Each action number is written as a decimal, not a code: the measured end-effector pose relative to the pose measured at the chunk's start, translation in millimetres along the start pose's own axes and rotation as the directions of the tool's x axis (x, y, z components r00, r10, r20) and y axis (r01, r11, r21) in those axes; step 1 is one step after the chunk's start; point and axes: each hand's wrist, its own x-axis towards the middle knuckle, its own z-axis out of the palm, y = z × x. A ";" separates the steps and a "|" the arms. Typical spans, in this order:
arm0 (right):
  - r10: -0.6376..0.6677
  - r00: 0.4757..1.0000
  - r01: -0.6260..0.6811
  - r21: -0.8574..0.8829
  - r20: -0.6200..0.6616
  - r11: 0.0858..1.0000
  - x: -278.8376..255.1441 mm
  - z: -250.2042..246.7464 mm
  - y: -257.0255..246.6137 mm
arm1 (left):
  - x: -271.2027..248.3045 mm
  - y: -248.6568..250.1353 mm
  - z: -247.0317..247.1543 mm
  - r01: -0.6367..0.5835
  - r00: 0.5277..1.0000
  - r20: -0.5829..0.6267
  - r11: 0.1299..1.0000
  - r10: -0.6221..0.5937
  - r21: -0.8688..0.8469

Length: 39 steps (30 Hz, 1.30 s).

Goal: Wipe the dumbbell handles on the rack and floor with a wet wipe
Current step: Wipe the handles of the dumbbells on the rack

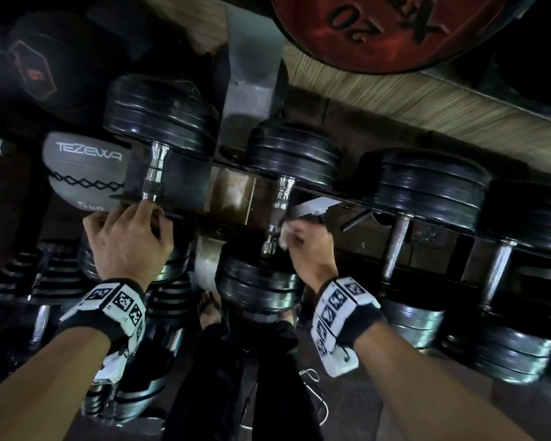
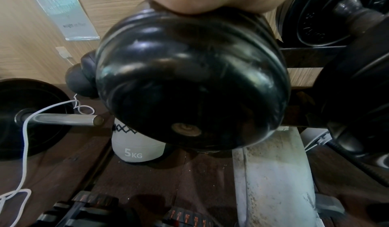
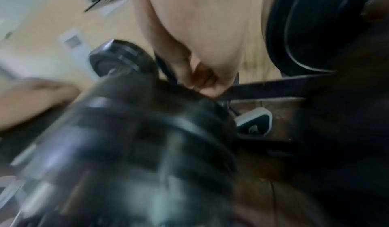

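Two hands work apart at the rack [image 1: 229, 189]: the left hand [image 1: 126, 240] grips one dumbbell handle [image 1: 153, 176], the right hand [image 1: 309, 246] pinches a wet wipe [image 1: 285, 233] beside another's chrome handle [image 1: 277, 211].

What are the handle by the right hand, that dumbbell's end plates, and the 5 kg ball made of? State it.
Handle: looks like polished chrome steel, mirror-bright with sharp highlights.
End plates: probably rubber-coated or painted, glossy black with soft reflections; the core cannot be told.
5 kg ball: matte grey, likely synthetic leather or vinyl, with zigzag black stitching.

gym, dumbbell rack [image 1: 233, 186], weight plate [image 1: 379, 27], medicine ball [image 1: 83, 173]
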 end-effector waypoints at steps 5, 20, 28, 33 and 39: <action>-0.067 0.991 0.064 -0.025 -0.116 0.998 5.0 -13.1 -0.1 | -0.5 -0.2 0.8 -0.003 1.000 0.002 1.000 0.003 -0.003; -0.142 0.990 0.140 -0.124 -0.007 0.982 -10.3 -10.8 -5.9 | -0.8 -1.8 2.6 -0.002 1.000 0.011 1.000 0.002 0.003; -0.291 0.951 0.269 -0.183 -0.104 0.945 23.1 0.1 -15.9 | -0.8 -3.6 5.5 0.007 1.000 -0.008 1.000 -0.007 -0.006; -0.110 0.957 0.174 -0.223 0.270 0.959 0.2 9.3 -1.2 | -1.2 -5.0 5.4 -0.003 1.000 0.007 1.000 0.003 -0.003; -0.241 0.970 0.228 -0.235 -0.028 0.945 32.3 -24.0 -41.0 | 0.8 -4.8 5.8 0.006 1.000 0.014 1.000 -0.005 -0.008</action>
